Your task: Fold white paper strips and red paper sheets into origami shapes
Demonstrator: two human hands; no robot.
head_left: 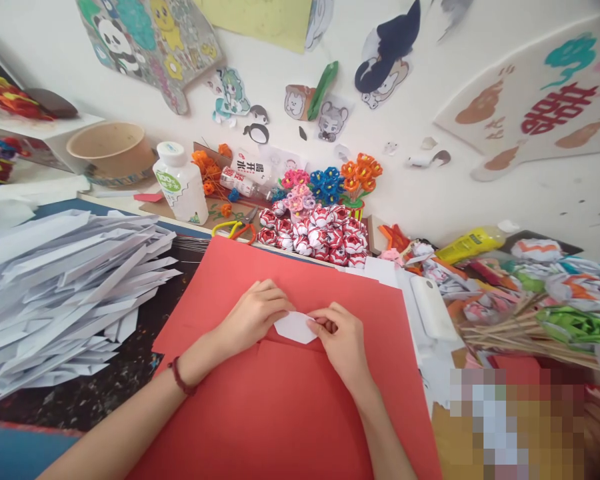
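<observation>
Between my hands is a small piece of white paper (296, 327) with angled corners, held just above large red sheets of paper (290, 413). My left hand (257, 310) pinches its left end, fingers curled, a dark red bracelet (180, 377) round the wrist. At its right end, my right hand (341, 333) grips the paper between thumb and index finger, the other fingers bent inward. Part of the paper's edges is hidden under my fingertips. Behind the red sheets stands a cluster of red-and-white paper flowers (320, 235).
A big pile of folded white paper strips (65, 287) lies at left. Scissors (235, 229), a white bottle (180, 183) and a round tub (111, 148) stand along the back. At right are a yellow bottle (473, 245), a white device (433, 307) and sticks with paper flowers (575, 327).
</observation>
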